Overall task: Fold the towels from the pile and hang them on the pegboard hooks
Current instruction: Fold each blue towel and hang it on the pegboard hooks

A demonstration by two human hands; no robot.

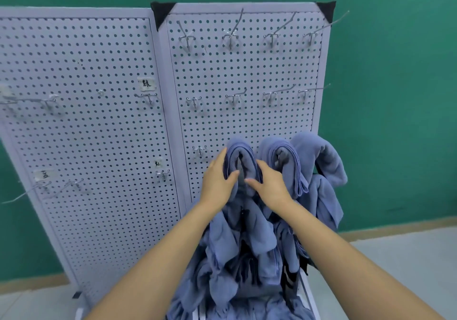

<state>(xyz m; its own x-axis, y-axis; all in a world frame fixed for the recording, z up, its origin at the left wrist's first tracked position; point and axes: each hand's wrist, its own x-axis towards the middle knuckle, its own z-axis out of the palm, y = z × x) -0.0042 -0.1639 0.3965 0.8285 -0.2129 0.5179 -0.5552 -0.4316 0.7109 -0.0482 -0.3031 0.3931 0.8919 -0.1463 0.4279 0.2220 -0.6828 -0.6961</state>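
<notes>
Centre frame: folded towel point(239, 155), blue, draped over hook on right pegboard panel point(247, 72), lower row. Left hand point(218, 177) holds towel's left hanging half – fingers along outer side, thumb on front. Right hand point(270, 185) holds right half likewise, thumb inward. Just right of it: second folded towel point(284, 161) on next hook, then third towel point(324, 157), loosely bunched, at panel edge. Below hands – towel pile point(235, 258), crumpled blue, down to bottom edge. Upper rows: bare metal hooks point(232, 97). Left pegboard panel point(86, 109) carries paper labels point(147, 83). Green wall point(395, 97) behind.
</notes>
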